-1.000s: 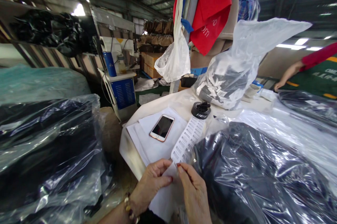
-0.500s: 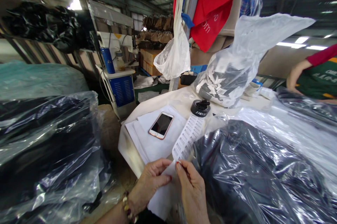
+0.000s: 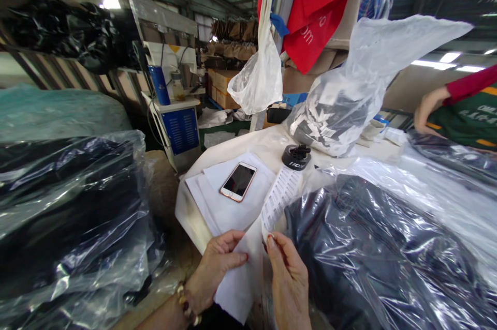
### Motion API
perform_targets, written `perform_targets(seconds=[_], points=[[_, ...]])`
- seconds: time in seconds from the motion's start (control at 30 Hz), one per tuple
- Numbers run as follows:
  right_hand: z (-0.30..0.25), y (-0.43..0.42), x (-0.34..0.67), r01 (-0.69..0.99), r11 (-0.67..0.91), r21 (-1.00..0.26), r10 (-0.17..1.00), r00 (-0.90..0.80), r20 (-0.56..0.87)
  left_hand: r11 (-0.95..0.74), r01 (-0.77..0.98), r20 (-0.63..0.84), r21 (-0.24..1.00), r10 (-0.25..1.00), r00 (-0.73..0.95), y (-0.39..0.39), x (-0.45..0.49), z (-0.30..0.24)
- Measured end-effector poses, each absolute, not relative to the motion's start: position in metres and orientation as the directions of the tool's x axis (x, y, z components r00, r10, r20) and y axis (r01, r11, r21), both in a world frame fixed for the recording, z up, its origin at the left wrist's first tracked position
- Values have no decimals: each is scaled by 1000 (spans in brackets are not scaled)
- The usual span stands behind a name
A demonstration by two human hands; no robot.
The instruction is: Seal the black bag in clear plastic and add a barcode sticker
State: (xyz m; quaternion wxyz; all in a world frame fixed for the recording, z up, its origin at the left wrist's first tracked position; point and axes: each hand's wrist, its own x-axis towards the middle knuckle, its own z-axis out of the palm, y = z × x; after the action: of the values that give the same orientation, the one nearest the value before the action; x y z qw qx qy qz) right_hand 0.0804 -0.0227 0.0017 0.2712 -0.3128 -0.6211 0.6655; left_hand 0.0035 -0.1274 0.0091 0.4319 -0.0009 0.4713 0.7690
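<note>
A strip of white printed stickers (image 3: 280, 195) runs over the table from beneath a black roll of tape (image 3: 296, 158) to my hands. My left hand (image 3: 221, 265), with a beaded bracelet at the wrist, pinches the white backing paper (image 3: 236, 294) between thumb and fingers, and the paper hangs down below. At the strip's near end, my right hand (image 3: 285, 268) has thumb and forefinger closed on a small white sticker edge. Most of that sticker is hidden by the fingers. Beyond my left hand, a phone (image 3: 238, 181) lies on white paper sheets (image 3: 207, 200).
Dark goods in clear plastic (image 3: 368, 247) cover the right of the table (image 3: 194, 175). Another wrapped stack (image 3: 70, 226) stands at left. A clear bag of labels (image 3: 330, 118) sits behind the roll. At far right is another person's arm (image 3: 433, 105).
My hands have drawn slightly apart: the left a little leftward, the right a little rightward. The sticker strip's near end has shifted right with the right hand.
</note>
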Motion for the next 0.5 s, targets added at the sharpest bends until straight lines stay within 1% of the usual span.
perform_targets(seconds=[0.13, 0.2, 0.27, 0.3, 0.33, 0.37, 0.4, 0.43, 0.47, 0.5], points=[[-1, -23, 81, 2, -32, -999, 741, -671, -25, -158, -658, -407, 736, 673, -618, -126, 4, 8], [-2, -23, 83, -16, 43, -999, 724, -688, 42, -140, -652, -413, 745, 670, -617, -127, 3, 7], [-2, -22, 88, -55, 209, -976, 690, -700, 187, -92, -621, -409, 778, 676, -613, -131, 0, 7], [0, -21, 91, -86, 341, -936, 649, -699, 301, -49, -569, -394, 821, 672, -627, -134, -2, 8], [2, -18, 95, -129, 497, -858, 575, -691, 437, 9, -477, -366, 879, 654, -662, -139, -5, 9], [6, -15, 99, -180, 652, -736, 471, -665, 580, 84, -344, -319, 935, 619, -718, -144, -8, 12], [11, -12, 103, -227, 782, -580, 344, -618, 707, 171, -181, -247, 968, 572, -782, -149, -10, 16], [16, -8, 107, -259, 873, -414, 213, -560, 801, 252, -20, -153, 968, 522, -839, -154, -10, 22], [22, -4, 110, -268, 926, -265, 101, -502, 859, 314, 104, -65, 944, 486, -871, -158, -10, 29], [27, -1, 113, -252, 955, -154, 28, -443, 896, 344, 169, -19, 924, 481, -876, -160, -8, 36]])
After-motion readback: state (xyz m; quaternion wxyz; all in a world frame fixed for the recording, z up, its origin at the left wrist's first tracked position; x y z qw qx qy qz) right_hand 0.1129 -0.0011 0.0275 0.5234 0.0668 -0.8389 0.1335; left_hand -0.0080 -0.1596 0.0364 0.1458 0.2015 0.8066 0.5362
